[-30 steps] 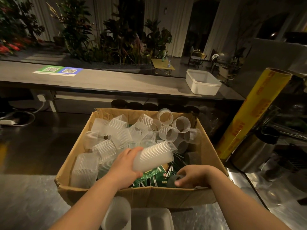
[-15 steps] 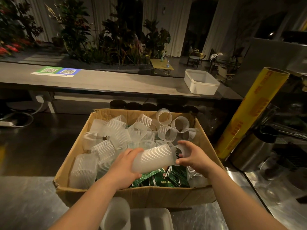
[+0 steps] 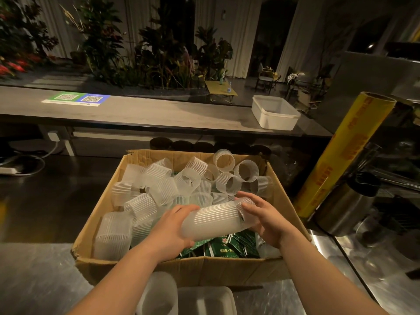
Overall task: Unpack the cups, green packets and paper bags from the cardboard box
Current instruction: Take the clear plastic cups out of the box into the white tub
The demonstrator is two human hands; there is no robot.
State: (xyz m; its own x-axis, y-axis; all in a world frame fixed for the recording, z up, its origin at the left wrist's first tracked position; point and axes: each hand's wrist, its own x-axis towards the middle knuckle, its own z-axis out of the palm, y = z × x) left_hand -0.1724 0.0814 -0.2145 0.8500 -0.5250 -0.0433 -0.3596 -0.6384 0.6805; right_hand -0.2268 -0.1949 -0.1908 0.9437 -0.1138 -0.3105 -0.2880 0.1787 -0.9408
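Just above the near part of the open brown cardboard box, both bare hands hold one horizontal stack of ribbed translucent plastic cups. The left hand wraps around the stack's left end, fingers curled over the top and thumb underneath, closed firmly on it. The right hand cups the right end, where a single ribbed cup sits at the mouth of the stack; its fingers press on that cup's rim, so this hand too is closed on plastic.

Below the stack, dark green printed packets lie in the box's near right corner, partly hidden by the hands. Loose ribbed cups fill the rest of the box, many on their sides, some with open mouths facing the camera at the far right. A taller stack of the same cups lies against the near left wall. I cannot see any paper bags.

The box rests on a brushed steel counter. Just in front of it, at the bottom edge, sit a frosted plastic cup and a shallow translucent tray. To the right, a yellow roll of cling film leans upright beside a steel canister. A white rectangular tub stands on the long grey bar top beyond.
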